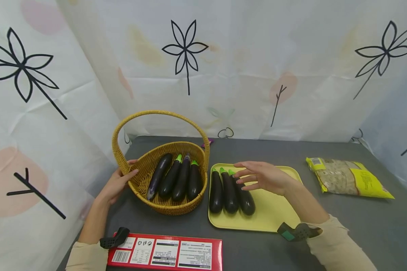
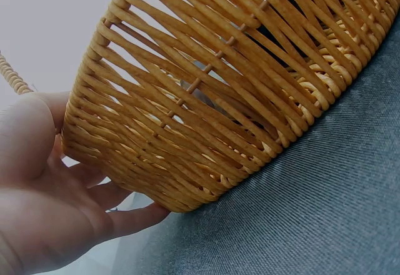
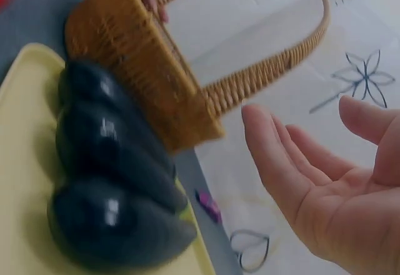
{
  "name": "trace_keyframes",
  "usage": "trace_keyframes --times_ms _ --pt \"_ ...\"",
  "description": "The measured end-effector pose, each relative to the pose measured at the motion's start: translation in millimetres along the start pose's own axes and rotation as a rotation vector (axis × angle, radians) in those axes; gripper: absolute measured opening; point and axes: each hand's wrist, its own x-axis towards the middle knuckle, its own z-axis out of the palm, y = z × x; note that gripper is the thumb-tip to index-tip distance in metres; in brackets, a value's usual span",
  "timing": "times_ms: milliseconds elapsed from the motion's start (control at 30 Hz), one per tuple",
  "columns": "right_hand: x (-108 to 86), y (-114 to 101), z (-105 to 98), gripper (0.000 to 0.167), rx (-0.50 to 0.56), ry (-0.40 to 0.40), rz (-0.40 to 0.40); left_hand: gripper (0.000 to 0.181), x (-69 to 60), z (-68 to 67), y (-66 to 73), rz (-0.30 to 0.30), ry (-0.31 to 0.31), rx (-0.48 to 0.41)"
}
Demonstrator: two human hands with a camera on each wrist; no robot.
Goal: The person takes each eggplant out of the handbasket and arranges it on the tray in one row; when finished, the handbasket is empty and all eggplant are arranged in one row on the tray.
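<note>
A wicker basket (image 1: 176, 209) with a tall arched handle stands at the left of the table, with several dark eggplants (image 1: 181, 180) lying side by side in it. My left hand (image 1: 117, 184) grips the basket's left side; in the left wrist view the thumb of this left hand (image 2: 56, 194) goes over the rim and the fingers lie against the woven outside. Three more eggplants (image 1: 230, 195) lie together on the left part of a yellow tray (image 1: 274, 214). Above them hovers my right hand (image 1: 266, 177), fingers extended and holding nothing, also apart from the eggplants (image 3: 106, 137) in the right wrist view.
A red box (image 1: 164, 252) with white printed panels lies at the table's front edge, near the left forearm. To the right of the tray is a yellow bag (image 1: 349, 178) with a clear window. A small purple object (image 1: 207, 142) sits behind the basket.
</note>
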Motion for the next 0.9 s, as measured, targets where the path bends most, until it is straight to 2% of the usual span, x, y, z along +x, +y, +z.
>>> trace_keyframes --times_ms 233,433,700,900 --pt "21.4 -14 38 0.055 0.091 -0.106 0.002 0.062 -0.2 0.3 0.5 0.0 0.006 0.007" --pt "46.1 -19 70 0.051 0.193 -0.162 0.004 0.062 -1.4 1.0 1.8 0.005 0.006 0.016" --pt "92.7 -22 106 0.052 0.284 -0.14 0.059 0.062 -2.7 2.4 3.1 0.004 0.009 0.013" --pt "130.8 -18 126 0.057 0.417 -0.062 0.106 0.061 -2.4 1.0 3.5 -0.002 0.012 0.007"
